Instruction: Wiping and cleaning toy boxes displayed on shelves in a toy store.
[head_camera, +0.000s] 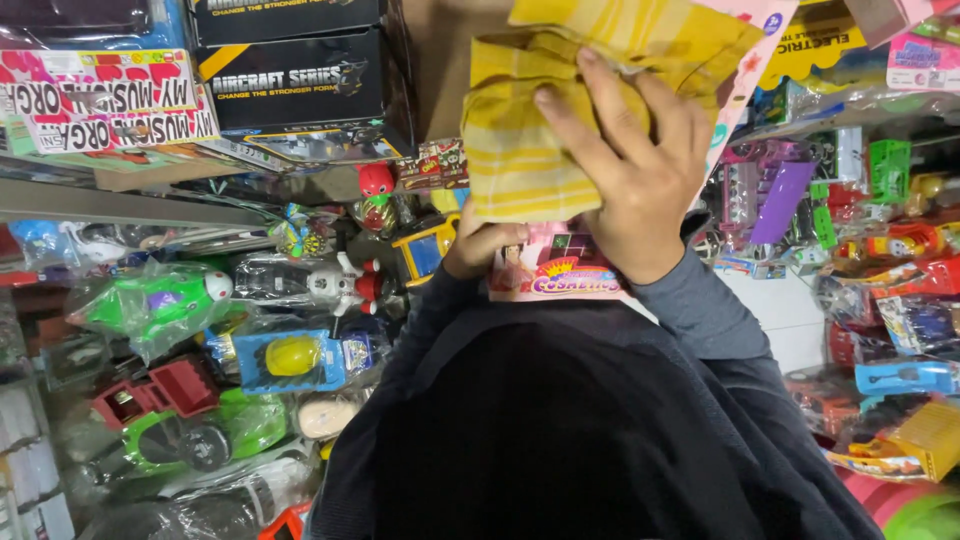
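Your right hand (630, 170) presses a folded yellow checked cloth (530, 140) flat against a pink toy box (555, 270), up at twelve o'clock in your view. The fingers are spread wide and lie flat over the cloth, palm down on it rather than curled round it. The cloth's top edge runs out of the picture, so you cannot see how far it reaches; what shows is longer from twelve to six than across, tilted slightly toward one o'clock. The box sits mostly behind the cloth and your hands: only its lower front strip and a pink edge at one o'clock show, and that edge rises from six toward one.

Your left hand (480, 245) is at the box's lower left corner, at about eleven o'clock from your chest. Its fingers curl round the box edge, but most of the hand is hidden behind the cloth and box, so the exact grip is hard to make out. Your dark sleeves (560, 420) fill the six o'clock part of the view.

At nine o'clock lies a green toy in a clear bag (160, 300), with a yellow toy on a blue card (295, 358) below it. Black boxes (290, 70) stand at eleven o'clock, and bagged toys (880, 250) crowd three o'clock.
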